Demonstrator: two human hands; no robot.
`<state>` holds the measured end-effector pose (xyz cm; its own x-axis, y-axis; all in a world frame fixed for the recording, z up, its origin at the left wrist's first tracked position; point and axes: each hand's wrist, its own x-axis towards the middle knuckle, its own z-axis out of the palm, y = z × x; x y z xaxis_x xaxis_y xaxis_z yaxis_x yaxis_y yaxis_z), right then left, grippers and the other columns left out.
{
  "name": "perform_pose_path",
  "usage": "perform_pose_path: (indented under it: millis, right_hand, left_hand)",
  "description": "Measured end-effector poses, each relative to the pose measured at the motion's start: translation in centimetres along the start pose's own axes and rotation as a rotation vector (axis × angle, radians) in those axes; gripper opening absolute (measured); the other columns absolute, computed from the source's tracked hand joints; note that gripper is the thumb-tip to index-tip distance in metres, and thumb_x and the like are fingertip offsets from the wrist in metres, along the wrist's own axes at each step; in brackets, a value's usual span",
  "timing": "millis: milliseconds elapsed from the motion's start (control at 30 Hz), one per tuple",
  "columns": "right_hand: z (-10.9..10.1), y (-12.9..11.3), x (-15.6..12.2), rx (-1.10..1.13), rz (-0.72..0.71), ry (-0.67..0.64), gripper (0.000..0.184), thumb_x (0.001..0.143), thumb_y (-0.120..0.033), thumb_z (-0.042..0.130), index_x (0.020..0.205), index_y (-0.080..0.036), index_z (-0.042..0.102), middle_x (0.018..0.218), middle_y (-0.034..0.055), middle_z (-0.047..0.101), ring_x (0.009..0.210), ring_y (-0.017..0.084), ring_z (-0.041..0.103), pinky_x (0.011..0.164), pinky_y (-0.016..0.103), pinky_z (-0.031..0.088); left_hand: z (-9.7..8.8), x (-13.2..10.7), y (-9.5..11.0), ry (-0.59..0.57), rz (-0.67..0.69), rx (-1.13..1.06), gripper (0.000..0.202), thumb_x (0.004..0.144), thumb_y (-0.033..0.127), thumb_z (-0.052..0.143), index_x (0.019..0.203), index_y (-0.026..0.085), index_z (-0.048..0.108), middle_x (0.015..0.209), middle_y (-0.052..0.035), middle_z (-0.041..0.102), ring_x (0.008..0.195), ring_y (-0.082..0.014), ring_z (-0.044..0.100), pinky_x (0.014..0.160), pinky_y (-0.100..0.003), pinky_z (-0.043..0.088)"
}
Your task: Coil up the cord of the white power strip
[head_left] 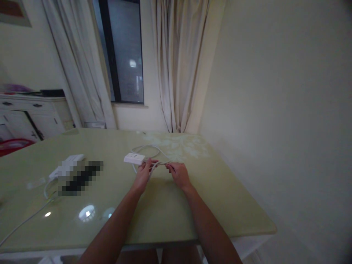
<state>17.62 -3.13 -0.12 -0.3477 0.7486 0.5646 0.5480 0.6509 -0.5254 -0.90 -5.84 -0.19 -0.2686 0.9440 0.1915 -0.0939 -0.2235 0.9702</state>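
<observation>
table (225, 198): glossy, beneath left hand (143, 173) | dark window (125, 51), 2 pale curtains (181, 66): beyond it | white cabinet (48, 115): far to its left | plain wall (275, 110): right of right hand (178, 173)

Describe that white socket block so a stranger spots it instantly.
On the pale green table, find the left hand near the middle. Beside it is a white socket block with dark slots. It's shorter than the white strip farther left.

Two hands (143, 173) (179, 174), one table (220, 198), two power strips (134, 158) (79, 157), two cords (158, 147) (24, 222) and one pixelated dark object (82, 178) show; in the upper frame, two curtains (79, 62) (183, 66) and one window (126, 51); at left, one cabinet (45, 117).
</observation>
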Motion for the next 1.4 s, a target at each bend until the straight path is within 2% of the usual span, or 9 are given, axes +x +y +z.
perform_pose_path:
  millis: [167,300,367,500,700,900,1067,1267,1400]
  right_hand:
    - [-1.7,1.9,0.5,-0.211,0.041,-0.029,0.028,0.1,-0.033,0.055,0.083,-0.023,0.074,0.076,0.0027,0.074,0.073,0.018,0.063,0.075,0.029,0.033]
    - [-4.3,4.5,0.1,-0.28,0.242,0.025,0.027,0.1,-0.029,0.052,0.086,-0.021,0.074,0.08,0.004,0.075,0.077,0.018,0.066,0.074,0.027,0.035]
    - [-5.0,5.3,-0.2,-0.285,0.359,0.055,0.028,0.101,-0.029,0.049,0.09,-0.021,0.073,0.083,0.0043,0.075,0.078,0.017,0.066,0.072,0.026,0.036]
    - [-4.6,5.2,-0.7,-0.258,0.504,0.033,0.028,0.1,-0.032,0.051,0.088,-0.019,0.072,0.082,0.0048,0.074,0.074,0.016,0.064,0.065,0.024,0.035]
    - [-3.4,4.5,-0.6,-0.035,0.592,0.023,0.021,0.096,-0.037,0.058,0.1,-0.018,0.067,0.079,0.0024,0.073,0.07,0.014,0.064,0.063,0.022,0.038]
    - [-3.8,3.7,-1.2,-0.508,0.644,-0.081,0.019,0.099,-0.023,0.05,0.107,-0.017,0.067,0.103,0.0125,0.073,0.093,0.021,0.067,0.075,0.028,0.04]
    - [-3.7,2.5,-1.8,-0.766,0.526,-0.141,0.029,0.097,-0.01,0.042,0.113,-0.014,0.067,0.112,0.0182,0.069,0.107,0.027,0.064,0.086,0.036,0.04]
    - [-2.5,1.5,-1.5,-0.699,0.422,-0.109,0.025,0.095,-0.03,0.059,0.112,-0.014,0.067,0.111,0.0161,0.07,0.11,0.029,0.061,0.099,0.041,0.034]
    - [-1.7,1.3,-0.9,-0.538,0.346,-0.108,0.03,0.099,-0.039,0.055,0.116,-0.016,0.065,0.115,0.0136,0.07,0.11,0.025,0.061,0.096,0.034,0.037]
  left_hand:
    - [-1.9,1.4,0.2,0.174,0.049,-0.061,0.058,0.081,0.072,0.057,0.079,0.016,0.069,0.088,-0.0127,0.077,0.08,-0.0209,0.071,0.071,-0.03,0.054]
    - [-4.8,3.1,0.3,0.529,0.092,-0.285,0.046,0.086,0.063,0.057,0.072,0.02,0.052,0.076,-0.0029,0.073,0.074,-0.0142,0.069,0.068,-0.024,0.05]
    - [-5.4,3.4,0.2,0.585,0.035,-0.389,0.043,0.089,0.059,0.055,0.072,0.02,0.048,0.072,0.0003,0.07,0.07,-0.0121,0.068,0.068,-0.024,0.049]
    - [-4.6,3.2,-0.4,0.468,-0.018,-0.448,0.038,0.092,0.056,0.054,0.08,0.02,0.054,0.072,0.0012,0.069,0.069,-0.0121,0.067,0.073,-0.027,0.05]
    - [-3.7,3.1,-1.3,0.263,0.026,-0.436,0.031,0.074,0.038,0.08,0.092,0.018,0.065,0.092,-0.0042,0.075,0.086,-0.0148,0.069,0.092,-0.033,0.049]
    - [-3.5,2.7,-2.1,0.056,0.064,-0.207,0.039,0.074,0.051,0.079,0.093,0.018,0.074,0.113,-0.0105,0.075,0.126,-0.0251,0.057,0.118,-0.042,0.03]
    - [-2.8,2.3,-2.2,0.046,0.085,-0.224,0.042,0.075,0.059,0.076,0.091,0.02,0.07,0.096,-0.0082,0.078,0.113,-0.0241,0.065,0.117,-0.044,0.029]
    - [-2.5,2.1,-2.1,0.02,0.027,-0.295,0.047,0.069,0.061,0.078,0.082,0.016,0.071,0.087,-0.0081,0.076,0.093,-0.022,0.069,0.102,-0.04,0.046]
    - [-2.3,1.7,-2.5,-0.073,-0.039,-0.278,0.046,0.07,0.059,0.08,0.084,0.015,0.073,0.089,-0.0084,0.075,0.088,-0.0209,0.069,0.094,-0.037,0.049]
